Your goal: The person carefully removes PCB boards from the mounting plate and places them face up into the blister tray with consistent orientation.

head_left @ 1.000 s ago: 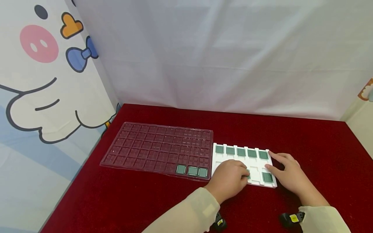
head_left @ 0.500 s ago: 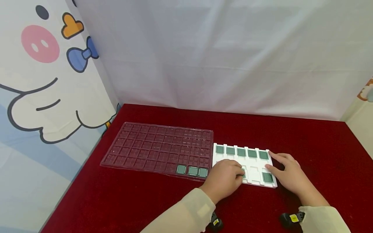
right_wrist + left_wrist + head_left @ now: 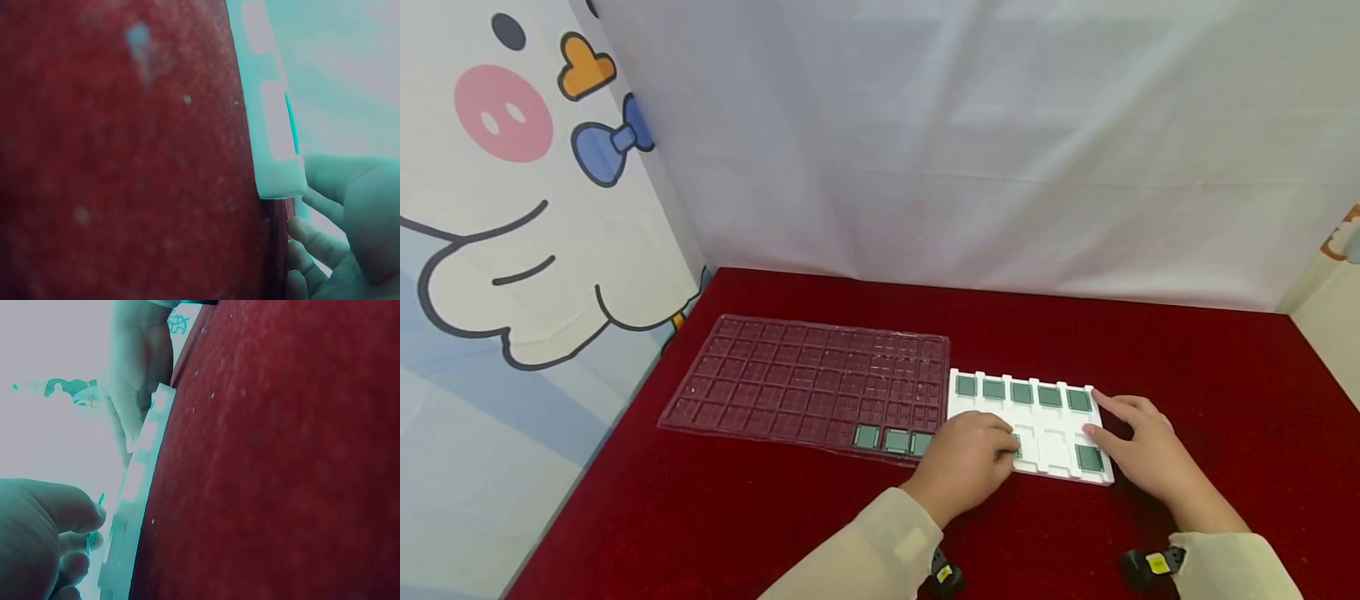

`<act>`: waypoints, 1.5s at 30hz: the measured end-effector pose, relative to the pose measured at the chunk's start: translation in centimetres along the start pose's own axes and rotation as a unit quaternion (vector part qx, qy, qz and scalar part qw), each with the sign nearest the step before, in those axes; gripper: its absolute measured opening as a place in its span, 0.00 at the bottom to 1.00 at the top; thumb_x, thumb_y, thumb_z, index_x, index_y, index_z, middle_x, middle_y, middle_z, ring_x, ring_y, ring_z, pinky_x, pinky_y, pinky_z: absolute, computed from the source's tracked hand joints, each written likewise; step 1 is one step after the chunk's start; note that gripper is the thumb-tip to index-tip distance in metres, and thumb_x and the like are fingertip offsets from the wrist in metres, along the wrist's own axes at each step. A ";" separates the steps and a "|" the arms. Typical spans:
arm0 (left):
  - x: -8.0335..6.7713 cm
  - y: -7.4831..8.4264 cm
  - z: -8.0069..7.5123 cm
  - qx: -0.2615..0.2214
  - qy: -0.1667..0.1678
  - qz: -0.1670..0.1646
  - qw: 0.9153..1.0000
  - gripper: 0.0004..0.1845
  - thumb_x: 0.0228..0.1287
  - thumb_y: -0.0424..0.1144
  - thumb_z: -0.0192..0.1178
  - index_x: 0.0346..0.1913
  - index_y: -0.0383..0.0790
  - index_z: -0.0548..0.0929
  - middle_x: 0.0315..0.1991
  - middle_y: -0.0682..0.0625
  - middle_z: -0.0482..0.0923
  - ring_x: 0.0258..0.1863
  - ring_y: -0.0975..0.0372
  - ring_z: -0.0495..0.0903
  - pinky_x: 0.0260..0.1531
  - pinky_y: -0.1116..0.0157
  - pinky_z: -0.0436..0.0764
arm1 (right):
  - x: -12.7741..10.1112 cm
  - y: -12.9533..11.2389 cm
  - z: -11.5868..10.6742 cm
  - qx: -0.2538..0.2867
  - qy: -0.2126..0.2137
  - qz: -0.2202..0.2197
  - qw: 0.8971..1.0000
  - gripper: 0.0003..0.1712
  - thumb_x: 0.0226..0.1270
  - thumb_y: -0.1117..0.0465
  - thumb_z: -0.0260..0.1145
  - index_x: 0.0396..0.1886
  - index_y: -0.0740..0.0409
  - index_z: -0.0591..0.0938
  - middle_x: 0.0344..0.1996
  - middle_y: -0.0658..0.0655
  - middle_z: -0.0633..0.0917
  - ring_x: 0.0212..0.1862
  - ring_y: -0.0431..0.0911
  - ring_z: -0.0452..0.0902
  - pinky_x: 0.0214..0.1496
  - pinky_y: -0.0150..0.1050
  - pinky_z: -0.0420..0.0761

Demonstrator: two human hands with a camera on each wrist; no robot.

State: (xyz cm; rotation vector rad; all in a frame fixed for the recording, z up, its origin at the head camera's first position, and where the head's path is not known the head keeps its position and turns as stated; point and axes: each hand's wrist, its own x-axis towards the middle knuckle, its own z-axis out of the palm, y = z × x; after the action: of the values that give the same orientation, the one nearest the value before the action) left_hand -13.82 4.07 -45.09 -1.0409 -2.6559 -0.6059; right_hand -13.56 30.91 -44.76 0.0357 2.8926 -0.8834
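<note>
My left hand [image 3: 964,465] is over the near row of a white tray [image 3: 1057,454] and pinches a thin green square chip [image 3: 1017,447] between thumb and fingers. In the left wrist view the chip [image 3: 92,540] shows edge-on, standing tilted just above the tray. Part of that row is hidden by the hand. At the tray's right end, my right hand [image 3: 1150,454] touches the edge, thumb and forefinger spread along it. In the right wrist view, the right hand's [image 3: 350,219] other fingers lie beside the tray's end. Several green chips [image 3: 1021,392] fill the far row; another chip [image 3: 1088,458] sits at near right.
Left of the white tray, a clear plastic tray [image 3: 760,375] with many pockets lies on the red cloth [image 3: 715,500]. Several green chips [image 3: 867,436] occupy its near right corner, partly behind the left hand. A white curtain [image 3: 925,150] hangs behind the table.
My left hand has shifted left along the near row with the green chip, uncovering more white pockets and covering part of the clear tray's corner. My right hand has stayed put.
</note>
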 end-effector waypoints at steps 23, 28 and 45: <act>-2.3 -2.5 -2.3 -0.030 -0.003 -0.050 0.998 0.09 0.70 0.39 0.66 0.48 0.50 0.93 0.51 0.58 0.87 0.54 0.66 0.82 0.58 0.71 0.78 | 0.1 0.0 0.1 0.002 0.002 -0.001 1.000 0.41 0.74 0.51 0.67 0.78 0.63 0.65 0.69 0.77 0.64 0.66 0.74 0.59 0.61 0.76 0.67; -2.8 -3.4 -2.7 -0.048 -0.008 -0.072 0.996 0.10 0.70 0.38 0.66 0.50 0.49 0.93 0.53 0.59 0.86 0.57 0.65 0.81 0.62 0.68 0.77 | 0.1 0.0 0.1 -0.001 0.003 -0.004 1.000 0.41 0.74 0.52 0.68 0.78 0.64 0.65 0.68 0.77 0.64 0.65 0.74 0.59 0.61 0.76 0.68; -4.6 -5.3 -4.1 -0.061 -0.007 -0.093 0.994 0.09 0.70 0.37 0.67 0.49 0.46 0.93 0.54 0.56 0.85 0.57 0.61 0.82 0.61 0.64 0.80 | 0.0 0.2 0.0 -0.002 0.003 -0.012 1.000 0.40 0.74 0.52 0.68 0.78 0.65 0.65 0.68 0.77 0.65 0.65 0.75 0.58 0.61 0.76 0.66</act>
State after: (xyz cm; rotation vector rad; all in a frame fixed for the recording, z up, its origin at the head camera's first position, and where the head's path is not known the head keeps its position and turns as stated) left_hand -13.89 -3.99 -44.62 -0.8347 -2.7776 -0.8107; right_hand -13.59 31.03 -44.87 0.0028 2.9064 -0.8827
